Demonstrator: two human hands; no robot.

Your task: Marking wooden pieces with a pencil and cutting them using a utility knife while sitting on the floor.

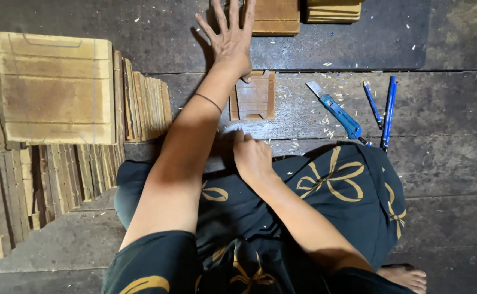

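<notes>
My left hand [232, 38] reaches far forward with fingers spread, hovering over the dark floor just left of a stack of thin wooden pieces [275, 17]; it holds nothing. A small notched wooden piece [253, 97] lies flat on the floor just below that wrist. My right hand [251, 157] rests near my knee on the floor edge, fingers curled under; whether it holds anything is hidden. A blue utility knife [337, 112] lies to the right of the small piece.
A large square wooden board [56, 87] lies at left over rows of thin wooden slats [143, 103] standing on edge. Two blue pens [383, 106] lie right of the knife. Another slat stack [333, 11] sits at the top. Wood shavings scatter the plank floor.
</notes>
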